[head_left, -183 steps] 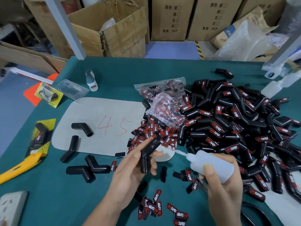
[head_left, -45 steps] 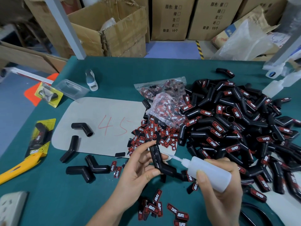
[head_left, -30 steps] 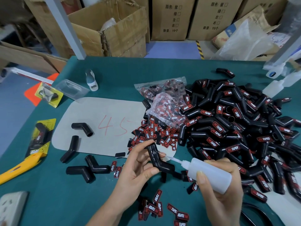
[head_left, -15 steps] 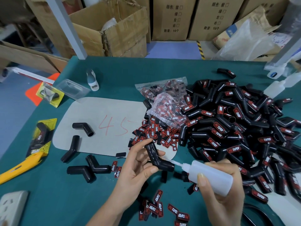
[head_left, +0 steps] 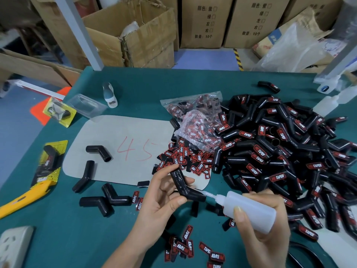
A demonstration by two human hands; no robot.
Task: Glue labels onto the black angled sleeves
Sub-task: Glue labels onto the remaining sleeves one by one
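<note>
Over green felt | left hand (head_left: 164, 198) grips matte bent sleeve (head_left: 185, 187) | right hand (head_left: 264, 229) squeezes translucent bottle (head_left: 249, 210) — nozzle touching sleeve

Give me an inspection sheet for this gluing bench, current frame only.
Surface: green table mat, with a grey sheet marked "45" lying on it.
Job's things: bare black angled sleeve in the left hand; white squeeze glue bottle in the right hand, nozzle at the sleeve's end; heap of labelled black sleeves; loose red-and-black labels; four unlabelled sleeves at left.
Clutter: yellow utility knife, clear blister pack, white power strip.
Hands: both gripping.
Cables: black loop at the near right edge, type unclear.
Surroundings: brown cardboard cartons behind.
</note>
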